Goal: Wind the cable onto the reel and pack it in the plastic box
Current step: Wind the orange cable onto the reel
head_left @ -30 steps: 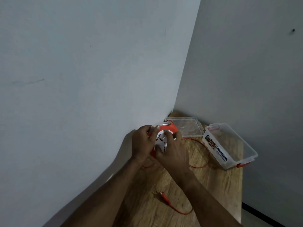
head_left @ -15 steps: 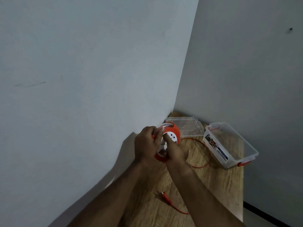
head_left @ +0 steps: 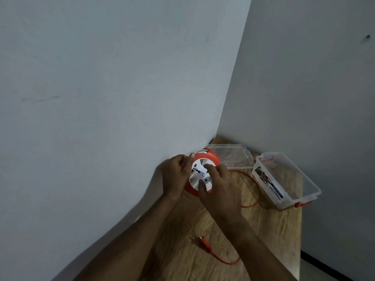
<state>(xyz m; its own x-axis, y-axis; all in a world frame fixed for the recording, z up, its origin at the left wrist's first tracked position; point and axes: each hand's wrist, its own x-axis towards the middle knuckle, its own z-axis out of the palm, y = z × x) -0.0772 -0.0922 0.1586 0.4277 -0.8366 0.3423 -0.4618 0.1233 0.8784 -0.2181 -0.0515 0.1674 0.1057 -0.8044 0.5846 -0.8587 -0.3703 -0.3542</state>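
Observation:
An orange cable reel point(head_left: 205, 159) with a white socket face is held tilted above the wooden table point(head_left: 269, 224). My left hand point(head_left: 175, 177) grips its left rim. My right hand point(head_left: 220, 189) lies over the white face, fingers pressed on it. The orange cable point(head_left: 254, 187) loops from the reel across the table, and its plug end point(head_left: 205, 243) lies loose near the front. The clear plastic box point(head_left: 284, 179) stands open at the right, with nothing inside.
The box's clear lid point(head_left: 231, 157) lies flat in the table's back corner, behind the reel. Grey walls close in at the left and at the back. The table's right edge drops off beside the box.
My right hand has turned on the reel's white face, which now shows more fully. The plug end has slid slightly along the table.

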